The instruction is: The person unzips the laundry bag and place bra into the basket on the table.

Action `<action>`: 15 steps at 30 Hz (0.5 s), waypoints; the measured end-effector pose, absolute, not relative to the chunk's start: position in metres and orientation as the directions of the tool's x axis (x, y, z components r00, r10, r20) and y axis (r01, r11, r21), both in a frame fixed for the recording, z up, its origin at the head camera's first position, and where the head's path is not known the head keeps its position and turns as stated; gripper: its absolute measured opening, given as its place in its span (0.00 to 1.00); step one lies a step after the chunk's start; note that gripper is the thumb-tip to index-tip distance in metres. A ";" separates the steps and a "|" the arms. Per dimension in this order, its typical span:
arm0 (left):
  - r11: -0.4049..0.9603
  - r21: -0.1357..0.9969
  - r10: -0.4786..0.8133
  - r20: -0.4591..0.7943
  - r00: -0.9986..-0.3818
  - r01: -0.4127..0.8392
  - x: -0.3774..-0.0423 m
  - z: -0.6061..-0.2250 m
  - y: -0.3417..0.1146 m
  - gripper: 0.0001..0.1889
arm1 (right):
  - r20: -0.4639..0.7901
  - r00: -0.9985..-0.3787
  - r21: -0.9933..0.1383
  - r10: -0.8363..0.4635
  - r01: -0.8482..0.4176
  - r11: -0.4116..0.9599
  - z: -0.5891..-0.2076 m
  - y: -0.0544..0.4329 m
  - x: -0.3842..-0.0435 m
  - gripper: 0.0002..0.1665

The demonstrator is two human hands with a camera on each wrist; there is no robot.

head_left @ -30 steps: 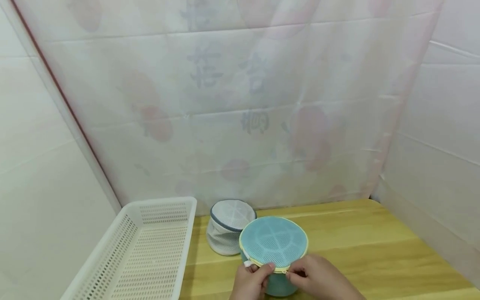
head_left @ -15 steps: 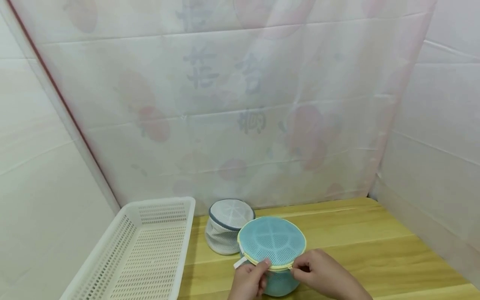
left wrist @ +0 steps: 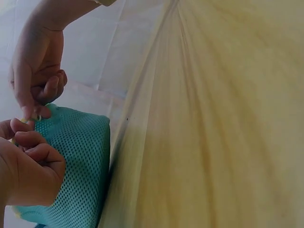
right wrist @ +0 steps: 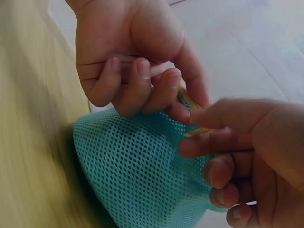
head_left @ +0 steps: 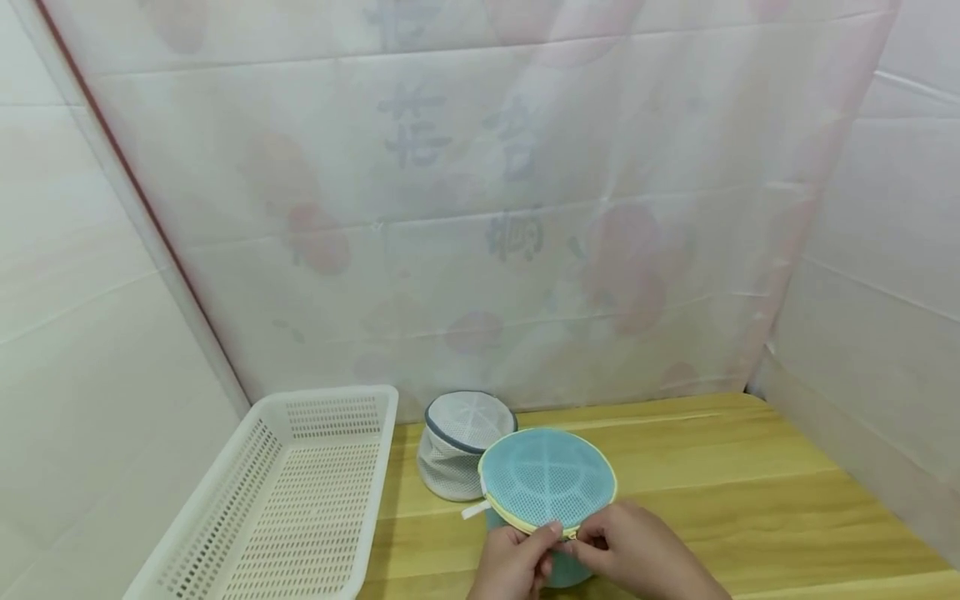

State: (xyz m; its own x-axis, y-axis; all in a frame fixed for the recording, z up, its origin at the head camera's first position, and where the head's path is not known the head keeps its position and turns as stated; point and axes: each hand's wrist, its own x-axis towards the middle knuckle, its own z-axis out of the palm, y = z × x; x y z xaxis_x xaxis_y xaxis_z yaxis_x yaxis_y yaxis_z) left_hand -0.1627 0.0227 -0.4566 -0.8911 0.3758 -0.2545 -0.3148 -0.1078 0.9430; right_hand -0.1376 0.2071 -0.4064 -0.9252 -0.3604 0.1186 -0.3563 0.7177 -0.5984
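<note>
A round blue-green mesh laundry bag (head_left: 543, 479) with a yellow zip round its top stands on the wooden table. My left hand (head_left: 513, 562) pinches the bag's front rim between thumb and fingers. Just to the right, my right hand (head_left: 633, 546) pinches the small zip pull (left wrist: 39, 117) at the same rim. Both hands' fingertips nearly meet there, as the right wrist view also shows, with the mesh side (right wrist: 142, 166) below them. A white fabric tab (head_left: 476, 509) sticks out at the rim's left. Behind the bag stands a white mesh bag (head_left: 453, 462) with a grey-blue rim.
A white plastic basket (head_left: 378, 483) with slotted walls stands at the left of the table (head_left: 750, 492). A pale printed sheet (head_left: 420, 275) hangs behind, and plain sheets close off both sides.
My left hand has slid a little to the right along the rim, closer to my right hand. The white tab, earlier by my left fingers, now sticks out free. The head view has shifted slightly.
</note>
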 end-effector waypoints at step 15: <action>-0.091 0.966 0.323 -0.200 -0.925 -0.240 -0.169 -0.458 0.018 0.16 | 0.199 -0.924 -0.515 -0.326 -0.382 0.768 -0.402 0.213 -0.132 0.18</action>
